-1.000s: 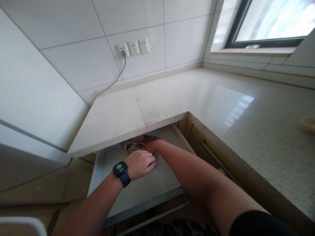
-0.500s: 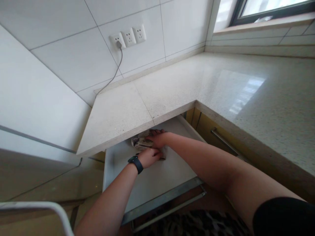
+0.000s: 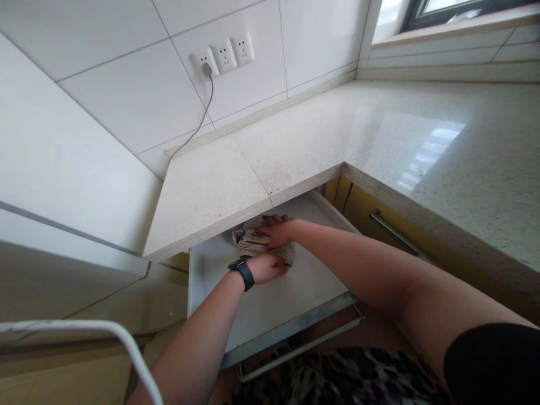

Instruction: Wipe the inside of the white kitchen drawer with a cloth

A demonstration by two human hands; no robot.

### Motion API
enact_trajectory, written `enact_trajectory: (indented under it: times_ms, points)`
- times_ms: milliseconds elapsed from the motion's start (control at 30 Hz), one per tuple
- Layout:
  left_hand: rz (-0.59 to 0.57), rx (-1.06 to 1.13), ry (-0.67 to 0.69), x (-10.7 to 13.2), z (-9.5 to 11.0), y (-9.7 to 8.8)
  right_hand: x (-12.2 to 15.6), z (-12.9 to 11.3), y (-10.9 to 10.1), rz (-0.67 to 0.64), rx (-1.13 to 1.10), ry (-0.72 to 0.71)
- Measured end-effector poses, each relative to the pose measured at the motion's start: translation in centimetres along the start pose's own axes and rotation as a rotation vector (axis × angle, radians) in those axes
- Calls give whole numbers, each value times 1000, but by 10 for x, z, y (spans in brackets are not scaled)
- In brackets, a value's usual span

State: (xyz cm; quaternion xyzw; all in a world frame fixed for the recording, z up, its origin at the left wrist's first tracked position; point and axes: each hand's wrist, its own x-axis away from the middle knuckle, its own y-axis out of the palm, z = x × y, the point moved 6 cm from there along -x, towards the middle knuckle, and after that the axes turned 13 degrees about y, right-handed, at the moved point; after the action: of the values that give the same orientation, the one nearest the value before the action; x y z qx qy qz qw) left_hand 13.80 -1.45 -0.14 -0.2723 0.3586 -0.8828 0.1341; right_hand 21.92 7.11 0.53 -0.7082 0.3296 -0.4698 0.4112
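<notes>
A pulled-out white drawer sits under the speckled countertop. At its back lies a crumpled patterned cloth, partly hidden by the counter's edge. My right hand lies on top of the cloth with its fingers spread over it. My left hand, with a black watch on the wrist, is curled at the cloth's near edge, fingers closed on the fabric.
Wall sockets with one grey cable plugged in sit on the tiled wall. A neighbouring yellow cabinet front has a metal bar handle. A white curved rail crosses the lower left. A window sill is at the upper right.
My view has shifted down and left, so the drawer appears further right. My left hand has moved forward to the cloth's near edge; my right hand stays on the cloth.
</notes>
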Motion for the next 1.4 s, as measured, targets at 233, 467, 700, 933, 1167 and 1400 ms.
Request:
enact_trajectory:
  times_ms: [233,467,700,933,1167,1400]
  points:
    - [-5,27,-11,0,0,0,3,1,0,18,-9,12]
    - [2,55,-28,-2,-5,0,4,3,0,-5,14,29]
    - [2,59,-21,-1,-1,-2,1,5,2,-5,24,23]
    - [9,66,-18,-2,-4,-1,-3,7,5,8,31,21]
    - [-25,51,-20,-2,-2,-1,-1,5,2,-9,68,-12]
    - [-27,46,-24,-1,-2,-1,6,2,-3,-6,86,8]
